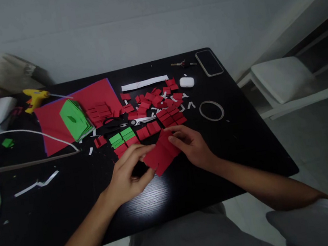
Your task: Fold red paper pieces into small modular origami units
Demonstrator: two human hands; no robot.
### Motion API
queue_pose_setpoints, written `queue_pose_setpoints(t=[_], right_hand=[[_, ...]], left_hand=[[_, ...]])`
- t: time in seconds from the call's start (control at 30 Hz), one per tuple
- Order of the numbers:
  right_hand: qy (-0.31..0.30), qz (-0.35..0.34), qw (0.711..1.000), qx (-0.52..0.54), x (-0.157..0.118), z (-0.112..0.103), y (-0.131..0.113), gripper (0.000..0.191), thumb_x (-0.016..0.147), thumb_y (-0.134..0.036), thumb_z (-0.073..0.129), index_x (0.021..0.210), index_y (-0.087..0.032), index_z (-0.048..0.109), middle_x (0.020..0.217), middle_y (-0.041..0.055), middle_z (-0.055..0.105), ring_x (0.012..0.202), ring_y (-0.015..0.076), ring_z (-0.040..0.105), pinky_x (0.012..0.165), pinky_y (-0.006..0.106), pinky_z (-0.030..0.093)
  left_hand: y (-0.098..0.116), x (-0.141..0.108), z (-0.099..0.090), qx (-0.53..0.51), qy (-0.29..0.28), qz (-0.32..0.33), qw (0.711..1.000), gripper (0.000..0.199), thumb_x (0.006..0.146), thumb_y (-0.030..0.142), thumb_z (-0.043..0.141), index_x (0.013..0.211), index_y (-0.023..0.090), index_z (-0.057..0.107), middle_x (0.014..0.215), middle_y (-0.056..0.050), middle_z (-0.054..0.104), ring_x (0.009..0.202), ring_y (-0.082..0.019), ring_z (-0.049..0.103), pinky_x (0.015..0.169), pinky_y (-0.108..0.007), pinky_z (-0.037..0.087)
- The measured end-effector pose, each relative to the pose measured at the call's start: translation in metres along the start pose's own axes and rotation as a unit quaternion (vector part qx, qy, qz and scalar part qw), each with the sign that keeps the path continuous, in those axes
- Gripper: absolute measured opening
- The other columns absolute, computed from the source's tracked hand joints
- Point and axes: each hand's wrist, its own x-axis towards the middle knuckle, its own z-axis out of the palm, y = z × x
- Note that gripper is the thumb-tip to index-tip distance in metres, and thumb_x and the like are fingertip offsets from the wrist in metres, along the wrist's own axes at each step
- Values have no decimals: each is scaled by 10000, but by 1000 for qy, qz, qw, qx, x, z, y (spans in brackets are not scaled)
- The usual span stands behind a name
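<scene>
A creased red paper piece (161,154) is held between both hands above the black table. My left hand (130,173) pinches its left edge between thumb and fingers. At its upper right edge, my right hand (192,145) grips it with thumb and curled fingers. Just beyond lie folded red pieces (171,116) and two green folded pieces (122,137) in a row. Scissors (142,120) rest behind these, partly covered by red scraps. Small red folded pieces and white paper bits are scattered farther back.
The black table (72,209) also bears green sheets (75,120) on a red sheet (51,132), a yellow glue gun (36,98), white cables (31,131), a wire ring (211,110), a white case (186,82), keys and a phone (209,63). A white chair (282,77) stands right.
</scene>
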Motion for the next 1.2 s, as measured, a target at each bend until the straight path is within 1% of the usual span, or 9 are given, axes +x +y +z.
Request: queue_pose_setpoints(t=[0.1,0.23,0.37,0.5,0.63,0.73,0.87,0.97,1.2], right_hand=[[-16,1,1000,-8,-2,1,0,294,914,-334,736,1199,-259,731,910,3,745,829,149,701,757,272,564],[-53,-10,998,-28,-5,2,2,385,897,-330,769,1277,-296,717,945,-8,759,852,151,712,800,290,586],[-92,-34,994,-43,-8,2,6,556,845,-332,835,1373,-327,662,1003,-19,770,900,155,723,867,311,602],[-106,-72,990,-56,-10,2,10,658,821,-312,861,1428,-339,607,1045,-8,769,899,156,729,864,308,611],[-86,-114,984,-103,-13,3,10,538,840,-301,840,1343,-313,651,1125,24,764,966,182,743,878,316,612],[-63,-145,976,-152,-15,3,7,420,886,-278,777,1295,-286,681,1154,46,769,953,189,744,850,317,610],[-58,-185,965,-178,-15,1,2,411,917,-250,720,1323,-293,680,1206,46,771,986,198,747,894,342,602],[-62,-183,965,-175,-14,0,0,409,921,-260,723,1327,-297,689,1228,39,775,1021,200,750,931,345,594],[-60,-129,980,-138,-14,0,1,382,879,-326,793,1254,-284,740,999,7,804,840,163,743,791,292,591]], left_hand=[[-3,0,2,54,20,19,998,430,908,128,675,1324,220,618,1175,-108,662,1095,-232,665,926,-358,581],[-6,-1,4,98,14,18,995,406,940,118,623,1324,248,651,1257,-114,644,1179,-248,653,988,-388,575],[-5,-2,4,100,0,29,995,471,946,83,579,1369,280,646,1349,-108,636,1250,-259,641,1023,-410,578],[-2,-4,5,74,16,21,997,394,951,118,629,1324,237,664,1307,-113,674,1207,-240,671,1014,-380,587],[3,-5,9,45,37,0,998,371,952,112,628,1303,228,664,1269,-101,706,1176,-226,690,1016,-371,581],[7,-4,11,34,48,-6,998,355,939,113,638,1279,210,666,1240,-104,718,1154,-229,696,1008,-369,578],[9,-2,13,31,57,-8,998,349,910,132,676,1254,187,648,1184,-106,717,1124,-231,688,989,-362,570],[9,-2,13,29,55,-7,998,373,890,144,698,1253,189,624,1160,-104,701,1107,-235,677,972,-367,568],[11,-2,9,19,27,16,999,434,858,160,709,1274,199,592,1192,-121,668,1135,-266,651,961,-405,567]])
